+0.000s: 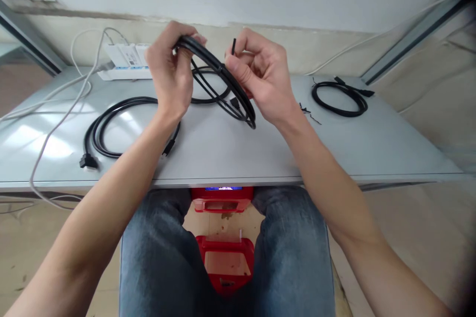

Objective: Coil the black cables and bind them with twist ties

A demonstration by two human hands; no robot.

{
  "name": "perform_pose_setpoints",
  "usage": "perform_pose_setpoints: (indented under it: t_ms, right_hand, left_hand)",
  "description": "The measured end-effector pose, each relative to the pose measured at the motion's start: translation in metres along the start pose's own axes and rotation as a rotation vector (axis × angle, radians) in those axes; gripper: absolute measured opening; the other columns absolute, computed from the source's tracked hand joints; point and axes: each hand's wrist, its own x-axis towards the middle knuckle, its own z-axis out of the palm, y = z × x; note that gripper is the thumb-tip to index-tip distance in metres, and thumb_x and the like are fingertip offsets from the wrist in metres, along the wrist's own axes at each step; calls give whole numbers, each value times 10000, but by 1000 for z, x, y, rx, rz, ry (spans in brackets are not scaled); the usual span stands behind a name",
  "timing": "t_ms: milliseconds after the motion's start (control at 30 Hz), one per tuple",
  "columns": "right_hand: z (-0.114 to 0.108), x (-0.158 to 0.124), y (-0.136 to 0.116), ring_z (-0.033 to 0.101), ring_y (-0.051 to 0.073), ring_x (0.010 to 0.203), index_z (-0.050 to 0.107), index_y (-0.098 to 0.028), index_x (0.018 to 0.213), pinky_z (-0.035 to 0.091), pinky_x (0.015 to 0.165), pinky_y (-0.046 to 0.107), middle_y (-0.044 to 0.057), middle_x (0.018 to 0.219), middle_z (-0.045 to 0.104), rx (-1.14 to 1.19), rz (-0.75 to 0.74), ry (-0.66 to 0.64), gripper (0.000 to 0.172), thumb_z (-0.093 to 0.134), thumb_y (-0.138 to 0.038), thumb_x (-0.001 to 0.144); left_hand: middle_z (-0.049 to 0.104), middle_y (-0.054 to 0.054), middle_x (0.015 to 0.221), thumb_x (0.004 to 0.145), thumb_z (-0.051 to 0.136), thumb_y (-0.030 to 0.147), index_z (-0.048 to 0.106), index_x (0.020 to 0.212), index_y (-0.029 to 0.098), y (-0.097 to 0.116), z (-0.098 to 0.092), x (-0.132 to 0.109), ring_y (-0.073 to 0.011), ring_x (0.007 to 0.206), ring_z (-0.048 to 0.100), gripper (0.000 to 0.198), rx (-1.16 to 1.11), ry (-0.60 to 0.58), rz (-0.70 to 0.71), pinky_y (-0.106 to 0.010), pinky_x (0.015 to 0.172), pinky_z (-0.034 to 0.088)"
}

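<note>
My left hand (171,67) is closed around a coiled black cable (208,58), held up above the table. The coil's loops hang down to the right, and a plug (235,103) shows beside its lower end. My right hand (260,67) is at the coil's right side, with thumb and fingers pinched on a thin black tie (234,46) whose short end sticks up. A dark band circles the bundle near the right thumb. On the table, a looser black cable (107,104) with plugs at both ends lies partly behind my left forearm.
To the right lies another coiled black cable (339,111), near several small black tie scraps (305,110). A white power strip (126,73) with plugged-in adapters stands at the back left, with white cords (55,131) running over the table (230,158). Red plastic stool parts (223,200) show below.
</note>
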Motion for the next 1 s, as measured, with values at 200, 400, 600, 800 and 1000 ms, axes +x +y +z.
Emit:
perform_pose_setpoints:
  t_ms: [200, 400, 600, 800, 1000]
  right_hand:
    - [2, -1, 7, 298, 123, 601, 536, -268, 874, 275, 503, 269, -82, 668, 380, 111, 145, -96, 542, 958, -574, 1022]
    - [-9, 4, 17, 216, 88, 520, 449, -271, 838, 171, 420, 234, -105, 629, 368, 270, 397, -208, 615, 967, -545, 1025]
    - [-24, 7, 11, 178, 56, 512, 518, -236, 805, 93, 440, 230, -105, 626, 375, 190, 470, -242, 548, 957, -479, 1026]
    - [-43, 2, -1, 194, 75, 550, 540, -235, 772, 121, 460, 259, -89, 639, 346, 9, 412, -138, 495, 964, -366, 992]
    - [-59, 3, 6, 366, 118, 603, 546, -254, 796, 317, 505, 280, -59, 686, 405, -187, 299, -63, 497, 978, -395, 1000]
  left_hand:
    - [701, -83, 1223, 1160, 268, 950, 559, 1258, 281, -13, -3, 0, -275, 1576, 460, 735, -94, -173, -117, -480, 1218, 445]
    - [689, -129, 1524, 1142, 332, 938, 610, 1269, 356, -13, -11, -3, -350, 1737, 355, 658, -23, -239, -62, -573, 1211, 509]
    - [707, -128, 1237, 1102, 679, 688, 508, 995, 308, 0, -10, -4, -324, 1215, 641, 430, 82, -127, 108, -539, 1086, 581]
    - [674, -67, 991, 997, 824, 389, 628, 975, 290, 7, -22, 0, -272, 996, 689, 221, 65, -348, -27, -427, 916, 607]
    - [712, -92, 957, 1066, 714, 691, 718, 1018, 305, 23, -28, 6, -331, 1067, 730, 389, 50, -502, -64, -441, 880, 563]
